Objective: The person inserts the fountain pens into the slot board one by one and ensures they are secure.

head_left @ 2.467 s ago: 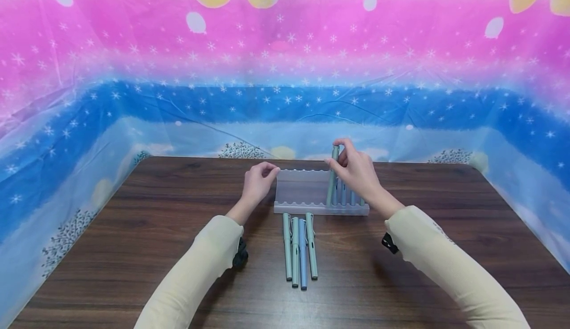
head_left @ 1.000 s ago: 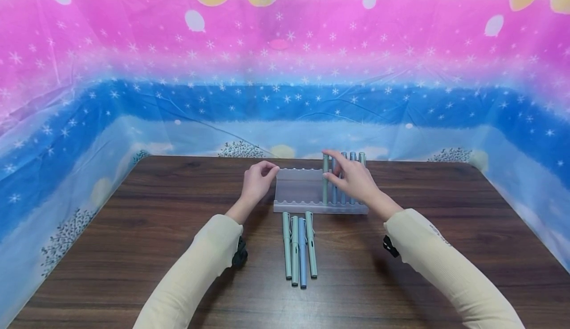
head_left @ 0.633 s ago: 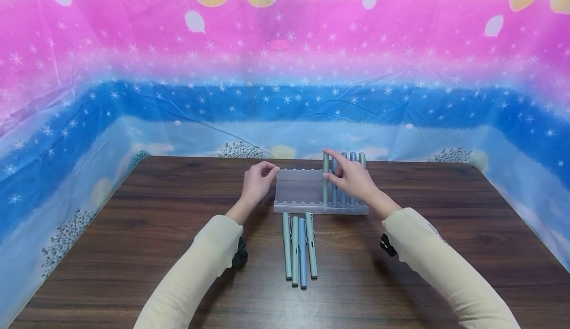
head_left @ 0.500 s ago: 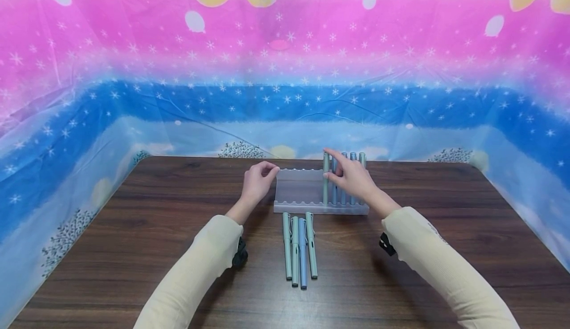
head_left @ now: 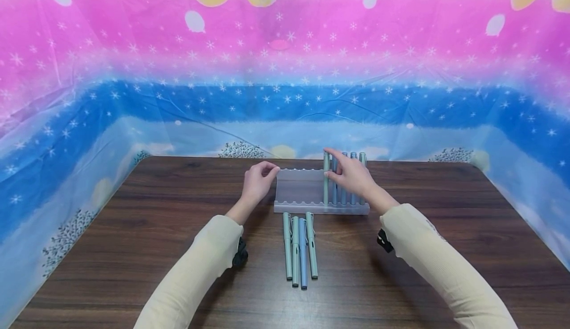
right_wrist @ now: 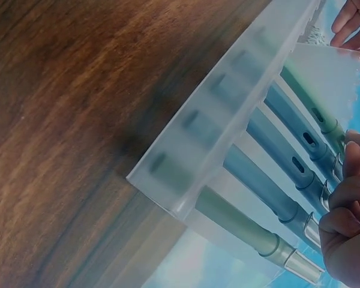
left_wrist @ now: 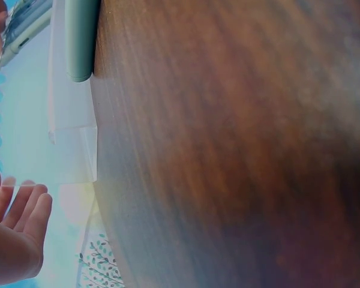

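Observation:
A frosted clear pen rack (head_left: 298,186) with scalloped edges stands on the table. My left hand (head_left: 257,183) pinches its upper left corner between thumb and fingers; in the left wrist view, the left hand (left_wrist: 18,231) has its fingers at the sheet's edge. My right hand (head_left: 355,174) holds a green fountain pen (head_left: 326,190) upright in a notch, thumb on its side and index finger at its top. To its right, several blue pens and a green pen (right_wrist: 237,222) stand in the rack, partly behind the right hand (right_wrist: 351,222) in the head view.
In front of the rack, three green pens (head_left: 311,250) and one blue pen (head_left: 304,264) lie side by side on the brown wooden table (head_left: 178,195). A printed pink and blue cloth (head_left: 285,96) hangs round the table's back and sides.
The green pen in my right hand has gone from tilted and higher to upright in a notch slightly further left. In the last second the right hand barely moves; the left hand stays put.

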The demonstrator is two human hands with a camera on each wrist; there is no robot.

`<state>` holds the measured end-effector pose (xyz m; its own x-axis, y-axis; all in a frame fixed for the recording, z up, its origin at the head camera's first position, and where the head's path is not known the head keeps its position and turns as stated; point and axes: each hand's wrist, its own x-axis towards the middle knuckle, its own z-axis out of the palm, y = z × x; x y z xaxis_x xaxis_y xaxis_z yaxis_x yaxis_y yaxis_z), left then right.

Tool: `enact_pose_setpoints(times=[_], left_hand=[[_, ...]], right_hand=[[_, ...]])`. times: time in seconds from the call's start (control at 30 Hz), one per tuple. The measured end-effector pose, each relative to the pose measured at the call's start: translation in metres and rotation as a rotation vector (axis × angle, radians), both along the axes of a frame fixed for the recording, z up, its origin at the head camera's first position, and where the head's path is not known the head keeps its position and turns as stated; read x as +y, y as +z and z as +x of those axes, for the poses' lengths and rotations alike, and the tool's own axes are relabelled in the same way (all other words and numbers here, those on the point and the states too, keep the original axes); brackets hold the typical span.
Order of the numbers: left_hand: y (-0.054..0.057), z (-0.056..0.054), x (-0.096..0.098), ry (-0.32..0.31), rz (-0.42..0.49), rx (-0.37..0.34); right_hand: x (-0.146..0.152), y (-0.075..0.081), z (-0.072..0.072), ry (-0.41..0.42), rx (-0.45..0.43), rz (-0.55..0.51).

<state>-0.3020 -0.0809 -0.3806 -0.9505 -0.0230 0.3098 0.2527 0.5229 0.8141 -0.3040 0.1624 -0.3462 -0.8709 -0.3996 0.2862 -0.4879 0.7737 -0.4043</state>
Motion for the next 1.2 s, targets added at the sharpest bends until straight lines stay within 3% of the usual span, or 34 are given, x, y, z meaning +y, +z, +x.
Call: enact_pose_setpoints(times=[0.43,0.73,0.9,1.2], left_hand=[[0.0,-0.001,0.0,0.002,-0.005,0.006],[0.0,-0.001,0.0,0.0,-0.001,0.003],[0.0,-0.002,0.0,0.003,-0.001,0.002],[0.001,-0.001,-0.001,0.002,-0.015,0.004]], right_hand=[[0.001,0.001,-0.001,-0.001,0.002,-0.01],[0.004,-0.002,0.003,0.016,0.131,-0.082],[0.007,-0.005,0.007,0.04,0.167,-0.095],[0.008,-0.013,0.023,0.098,0.142,-0.117]])
